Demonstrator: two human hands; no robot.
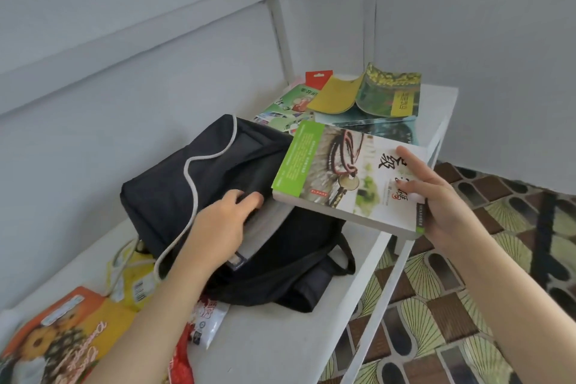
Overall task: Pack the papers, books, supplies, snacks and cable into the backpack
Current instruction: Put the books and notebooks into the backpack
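A black backpack (187,184) with pale piping lies on the white table (280,337), its mouth facing right. My left hand (224,221) grips the upper edge of the opening and holds it apart; grey contents show inside. My right hand (436,199) holds a thick white book (339,178) with a green flap by its right end, level, just above the opening. More books and booklets (367,97) lie stacked at the far end. Snack packets (62,330) and a white cable (124,262) lie at the near left.
A yellow packet (137,284) and a white and red snack bag (208,318) lie beside the backpack. The table's right edge drops to a patterned floor (467,305). Grey walls close off the left and the back.
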